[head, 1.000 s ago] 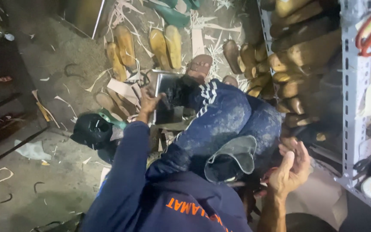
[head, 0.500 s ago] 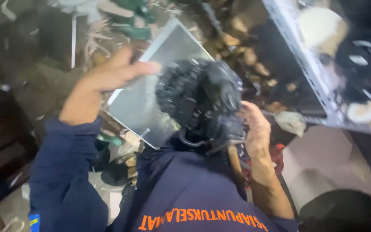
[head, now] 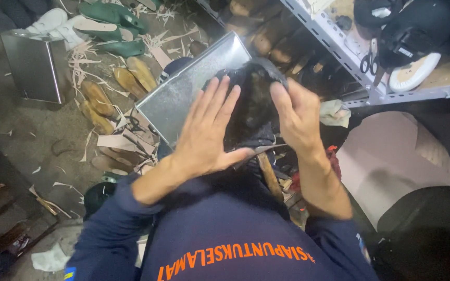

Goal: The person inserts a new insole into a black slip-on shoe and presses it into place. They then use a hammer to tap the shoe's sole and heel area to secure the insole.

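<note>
Black shoe upper [head: 253,101], dark and matte, stretched over a form, toe pointing away, held above the lap. Behind it, flat grey metal sheet [head: 194,91], dull sheen, tilted on edge. Beneath, wooden-handled tool [head: 270,176] sticking out.

Little here counts as a package, label, sign or screen. At far left on the floor stands a box-shaped metal container [head: 33,66], grey and shiny, open at the top, with pale shoes just behind it. Nearest the camera, a row of orange block lettering [head: 235,256] runs across the dark blue shirt, and a small yellow-and-blue patch [head: 69,273] sits on its left sleeve at the lower edge of the view.
</note>
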